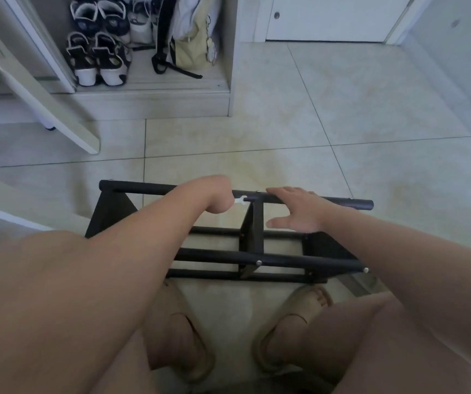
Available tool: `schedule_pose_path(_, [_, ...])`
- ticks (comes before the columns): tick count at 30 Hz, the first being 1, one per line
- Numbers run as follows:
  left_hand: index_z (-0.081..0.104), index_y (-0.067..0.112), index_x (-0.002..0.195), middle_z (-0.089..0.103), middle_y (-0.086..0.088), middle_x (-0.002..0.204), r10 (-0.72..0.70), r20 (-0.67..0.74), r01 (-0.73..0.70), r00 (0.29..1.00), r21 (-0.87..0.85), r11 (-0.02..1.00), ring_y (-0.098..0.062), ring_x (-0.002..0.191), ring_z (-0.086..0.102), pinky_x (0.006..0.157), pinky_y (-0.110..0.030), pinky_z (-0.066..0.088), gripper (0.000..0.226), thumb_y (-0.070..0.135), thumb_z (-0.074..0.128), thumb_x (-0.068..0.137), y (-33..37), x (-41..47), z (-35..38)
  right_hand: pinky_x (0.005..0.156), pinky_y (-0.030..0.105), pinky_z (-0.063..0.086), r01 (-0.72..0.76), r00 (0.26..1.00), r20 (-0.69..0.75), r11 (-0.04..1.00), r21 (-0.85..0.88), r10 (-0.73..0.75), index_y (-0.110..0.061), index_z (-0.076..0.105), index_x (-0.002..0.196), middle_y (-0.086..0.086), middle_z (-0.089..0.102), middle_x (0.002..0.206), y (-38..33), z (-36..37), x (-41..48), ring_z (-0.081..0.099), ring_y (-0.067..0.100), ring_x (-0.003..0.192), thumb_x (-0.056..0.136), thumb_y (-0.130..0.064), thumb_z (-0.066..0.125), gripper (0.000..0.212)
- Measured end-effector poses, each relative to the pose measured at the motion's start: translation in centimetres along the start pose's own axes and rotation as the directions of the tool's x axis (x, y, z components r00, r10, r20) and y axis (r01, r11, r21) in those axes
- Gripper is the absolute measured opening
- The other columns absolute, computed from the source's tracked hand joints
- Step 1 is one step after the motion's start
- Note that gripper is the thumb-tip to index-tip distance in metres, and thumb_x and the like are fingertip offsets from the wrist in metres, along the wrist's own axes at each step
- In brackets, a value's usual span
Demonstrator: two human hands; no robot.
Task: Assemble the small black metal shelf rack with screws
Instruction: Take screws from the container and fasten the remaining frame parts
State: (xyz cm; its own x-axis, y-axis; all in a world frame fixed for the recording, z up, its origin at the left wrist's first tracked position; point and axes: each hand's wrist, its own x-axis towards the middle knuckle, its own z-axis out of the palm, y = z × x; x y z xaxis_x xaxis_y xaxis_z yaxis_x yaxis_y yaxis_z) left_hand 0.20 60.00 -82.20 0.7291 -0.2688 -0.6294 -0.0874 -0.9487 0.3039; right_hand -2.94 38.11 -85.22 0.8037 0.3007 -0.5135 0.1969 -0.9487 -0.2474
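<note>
Rack (pixel 285 260) lies on its side on the tiled floor (pixel 257 137), just ahead of the person's feet. In the head view, the left hand (pixel 218 194) curls down around a small white wrench (pixel 240 200) at the far bar (pixel 143 188), its fingers hidden. The right hand (pixel 294 211) rests flat on that bar, fingers straight. The thin wrench could slip off its fastener. With only a flat hand steadying it, the frame may slide on the smooth tile.
</note>
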Motion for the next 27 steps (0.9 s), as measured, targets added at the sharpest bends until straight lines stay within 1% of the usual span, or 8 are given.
schedule_pose_path(4, [0.060,0.002,0.088,0.053,-0.017,0.084,0.029,-0.087,-0.019,0.996,0.108,0.994,-0.028,0.075,0.046,0.051,-0.032,0.029,0.020,0.005,0.042,0.098,0.5,1.1,-2.2,0.112,0.039,0.036,-0.130,0.988,0.091,0.991,0.028,0.127,-0.021,0.029,0.157,0.006,0.045,0.153,1.0,-2.1,0.6,0.044,0.028,0.138,0.098,-0.050,0.058,0.072])
schedule_pose_path(10, [0.062,-0.002,0.116,0.065,-0.019,0.117,-0.013,-0.047,0.015,0.999,0.050,0.999,-0.035,0.104,0.061,0.071,-0.031,0.039,0.027,0.009,0.041,0.102,0.0,4.8,-2.8,0.105,0.037,0.042,-0.151,0.973,0.177,0.988,-0.009,0.150,-0.025,0.046,0.147,0.004,0.056,0.140,1.6,-3.0,2.8,0.053,0.026,0.125,0.103,-0.041,0.052,0.048])
schedule_pose_path(13, [0.071,-0.001,0.111,0.071,-0.015,0.114,-0.055,0.093,0.050,0.994,0.051,0.997,-0.025,0.088,0.059,0.072,-0.030,0.047,0.032,0.007,0.042,0.100,-0.4,6.7,-1.7,0.095,0.036,0.044,-0.188,0.958,0.233,0.980,0.064,0.168,-0.021,0.058,0.133,0.000,0.062,0.123,2.2,-2.7,4.4,0.057,0.022,0.111,0.102,-0.046,0.052,0.040])
schedule_pose_path(15, [0.076,0.000,0.100,0.076,-0.009,0.106,-0.079,0.202,0.067,0.976,0.066,0.996,-0.018,0.080,0.063,0.087,-0.031,0.053,0.037,0.004,0.039,0.098,-0.7,7.7,-1.2,0.086,0.033,0.045,-0.189,0.946,0.287,0.976,0.108,0.152,-0.021,0.062,0.118,-0.006,0.067,0.106,2.8,-2.7,5.6,0.060,0.015,0.094,0.100,-0.048,0.055,0.034])
schedule_pose_path(18, [0.067,0.004,0.081,0.077,-0.006,0.096,-0.078,0.231,0.082,0.970,-0.011,0.997,-0.015,0.068,0.064,0.093,-0.034,0.055,0.039,0.002,0.032,0.096,-1.0,8.7,-1.4,0.080,0.032,0.048,-0.176,0.943,0.311,0.971,0.160,0.120,-0.021,0.063,0.103,-0.011,0.069,0.090,3.2,-3.3,6.7,0.062,0.009,0.079,0.098,-0.046,0.059,0.026])
schedule_pose_path(21, [0.070,-0.003,0.102,0.076,-0.009,0.107,-0.076,0.162,0.084,0.984,-0.048,0.995,-0.018,0.073,0.065,0.078,-0.023,0.054,0.032,0.004,0.038,0.099,-0.9,9.5,-2.3,0.078,0.031,0.044,-0.154,0.968,0.225,0.972,0.177,0.113,-0.022,0.061,0.097,-0.006,0.065,0.092,3.3,-4.1,7.4,0.059,0.016,0.085,0.099,-0.045,0.059,0.024])
schedule_pose_path(23, [0.067,-0.001,0.121,0.071,-0.010,0.119,-0.073,0.075,0.076,0.995,-0.045,0.996,-0.023,0.098,0.067,0.061,-0.011,0.040,0.029,0.011,0.048,0.102,-0.6,9.2,-3.5,0.080,0.033,0.043,-0.137,0.986,0.118,0.975,0.174,0.117,-0.022,0.061,0.103,-0.004,0.061,0.097,3.0,-4.8,7.6,0.058,0.020,0.092,0.099,-0.047,0.057,0.025])
schedule_pose_path(27, [0.061,0.003,0.124,0.066,-0.017,0.118,-0.082,-0.160,0.064,0.984,-0.113,0.991,-0.033,0.111,0.062,0.087,-0.034,0.050,0.032,0.018,0.043,0.103,-2.0,10.3,-4.4,0.085,0.035,0.039,-0.104,0.989,-0.094,0.989,0.101,0.113,-0.024,0.062,0.116,-0.002,0.066,0.104,2.2,-5.8,7.4,0.059,0.021,0.097,0.100,-0.051,0.052,0.033])
